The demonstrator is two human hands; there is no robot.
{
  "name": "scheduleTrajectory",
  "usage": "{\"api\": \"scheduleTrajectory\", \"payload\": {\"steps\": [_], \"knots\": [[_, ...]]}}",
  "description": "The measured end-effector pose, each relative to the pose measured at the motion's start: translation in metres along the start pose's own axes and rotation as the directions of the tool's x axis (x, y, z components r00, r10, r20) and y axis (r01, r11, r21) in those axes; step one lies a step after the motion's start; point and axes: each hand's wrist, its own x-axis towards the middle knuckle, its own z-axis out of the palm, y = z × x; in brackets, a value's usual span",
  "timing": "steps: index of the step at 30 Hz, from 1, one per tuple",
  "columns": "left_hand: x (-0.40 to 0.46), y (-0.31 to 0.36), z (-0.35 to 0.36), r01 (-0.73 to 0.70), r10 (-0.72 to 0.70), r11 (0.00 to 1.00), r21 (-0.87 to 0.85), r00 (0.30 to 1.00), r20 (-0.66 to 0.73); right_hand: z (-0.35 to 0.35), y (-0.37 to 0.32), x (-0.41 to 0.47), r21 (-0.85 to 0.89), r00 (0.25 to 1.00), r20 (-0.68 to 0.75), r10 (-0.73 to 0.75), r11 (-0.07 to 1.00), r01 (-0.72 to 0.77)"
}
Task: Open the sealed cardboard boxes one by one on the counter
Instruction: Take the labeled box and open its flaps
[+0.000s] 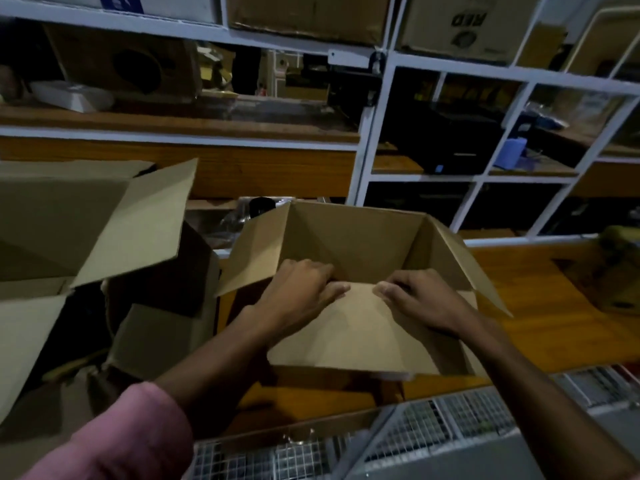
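A brown cardboard box (356, 237) stands open on the wooden counter (540, 327) in the middle of the view, its inside bare. Its near flap (349, 341) folds toward me. My left hand (304, 289) grips the flap's far edge on the left, fingers curled over it into the box. My right hand (412, 296) grips the same edge on the right, thumb on top. The box's left and right flaps stand outward.
A larger opened cardboard box (86, 223) sits at the left with flaps spread, and a smaller box (156, 337) lies below it. White metal shelving (377, 109) holding more boxes rises behind. Wire mesh (433, 434) runs below the counter's front edge.
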Motion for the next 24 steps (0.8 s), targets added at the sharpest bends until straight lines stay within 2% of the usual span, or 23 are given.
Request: {"api": "scheduleTrajectory", "payload": {"steps": [3,8,10,12,14,16,20,24], "knots": [[-0.019,0.003,0.008,0.001,-0.008,0.994,0.109,0.998,0.065,0.012,0.010,-0.026,-0.096,1.000,-0.005,-0.022,0.995,0.022],[-0.030,0.008,0.020,0.039,-0.025,0.989,0.145,0.995,-0.098,0.037,0.003,-0.037,-0.214,0.980,-0.197,-0.012,0.976,-0.031],[-0.033,0.009,0.031,0.102,-0.072,0.976,0.190,0.985,-0.158,0.046,0.003,-0.040,-0.224,0.959,-0.283,0.011,0.972,-0.077],[-0.037,0.010,0.041,0.247,-0.203,0.947,0.206,0.956,-0.214,0.055,0.011,-0.048,-0.244,0.923,-0.383,0.029,0.961,-0.132],[-0.041,0.011,0.045,0.403,-0.352,0.897,0.183,0.900,-0.256,0.057,0.018,-0.059,-0.210,0.869,-0.489,0.078,0.956,-0.204],[-0.045,0.007,0.050,0.488,-0.438,0.858,0.156,0.857,-0.272,0.058,0.025,-0.070,-0.165,0.811,-0.563,0.162,0.939,-0.302],[-0.050,-0.001,0.060,0.511,-0.484,0.859,0.041,0.835,-0.264,0.058,0.045,-0.079,-0.050,0.743,-0.549,0.384,0.872,-0.487],[-0.045,-0.005,0.071,0.497,-0.513,0.858,-0.125,0.828,-0.228,0.064,0.059,-0.079,0.048,0.755,-0.533,0.383,0.904,-0.425]]}}
